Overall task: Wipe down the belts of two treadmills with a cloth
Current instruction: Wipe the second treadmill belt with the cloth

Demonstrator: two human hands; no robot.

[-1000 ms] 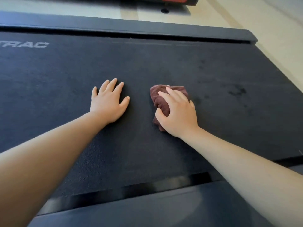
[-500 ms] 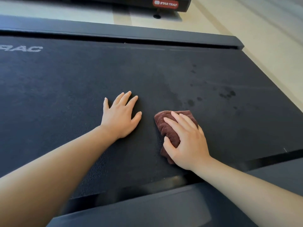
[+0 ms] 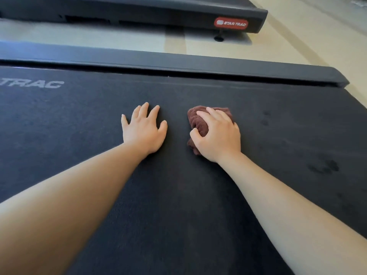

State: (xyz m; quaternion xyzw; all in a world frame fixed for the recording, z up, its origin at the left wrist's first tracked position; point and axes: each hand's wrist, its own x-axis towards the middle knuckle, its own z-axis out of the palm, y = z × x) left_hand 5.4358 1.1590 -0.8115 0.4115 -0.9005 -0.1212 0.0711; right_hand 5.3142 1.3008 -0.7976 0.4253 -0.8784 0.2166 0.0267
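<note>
Currently: right hand (image 3: 219,133) clamped over bunched maroon terry cloth (image 3: 199,121), thumb + fingers curled into folds, cloth pressed onto black textured treadmill belt (image 3: 178,195), approx mid-belt, nearer far side rail than near edge. Left hand (image 3: 144,129) flat on belt just beside cloth, fingers spread wide, holding nothing. Dark damp-looking spots (image 3: 325,167) on belt toward right end. Grey "TRAC" lettering (image 3: 39,84) at belt's far-left. Second black treadmill (image 3: 139,12) w/ red STAR TRAC badge (image 3: 231,23) beyond far rail (image 3: 178,64), across pale floor (image 3: 119,39).
</note>
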